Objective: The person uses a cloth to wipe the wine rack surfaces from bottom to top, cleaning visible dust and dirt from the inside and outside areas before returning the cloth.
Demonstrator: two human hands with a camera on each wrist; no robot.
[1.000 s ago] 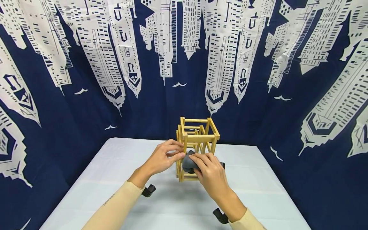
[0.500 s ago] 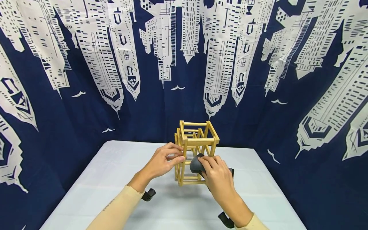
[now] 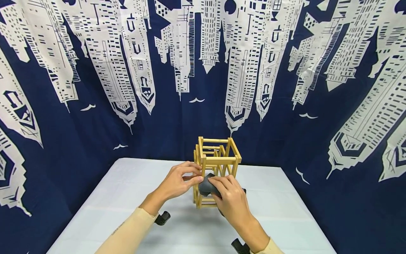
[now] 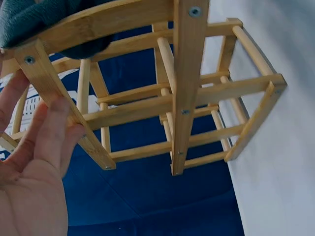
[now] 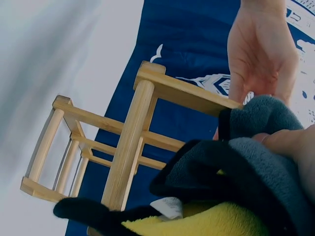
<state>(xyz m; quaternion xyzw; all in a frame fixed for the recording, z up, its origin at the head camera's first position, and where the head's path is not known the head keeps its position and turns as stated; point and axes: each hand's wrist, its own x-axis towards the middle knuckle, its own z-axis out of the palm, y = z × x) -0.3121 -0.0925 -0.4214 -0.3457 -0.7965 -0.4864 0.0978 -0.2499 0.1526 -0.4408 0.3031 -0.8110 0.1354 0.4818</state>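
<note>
A slatted wooden rack (image 3: pixel 222 159) of light bars and round rungs stands upright on the table. My left hand (image 3: pixel 177 180) grips its left front upright, fingers bent against the wood in the left wrist view. My right hand (image 3: pixel 233 197) holds a bunched plush cleaning cloth (image 3: pixel 207 187) against a front bar. In the right wrist view the cloth (image 5: pixel 266 167) is grey on one side and yellow on the other, with black edging and a white tag. It covers part of the bar beneath it.
A white-covered table (image 3: pixel 133 197) lies under the rack. Behind hangs a navy curtain (image 3: pixel 165 130) printed with white buildings. Black wrist mounts (image 3: pixel 162 218) sit on both forearms.
My right hand slid the cloth to the right along the rack's front, then back to the left. The left hand stays at the upright. The head view has tilted slightly.
</note>
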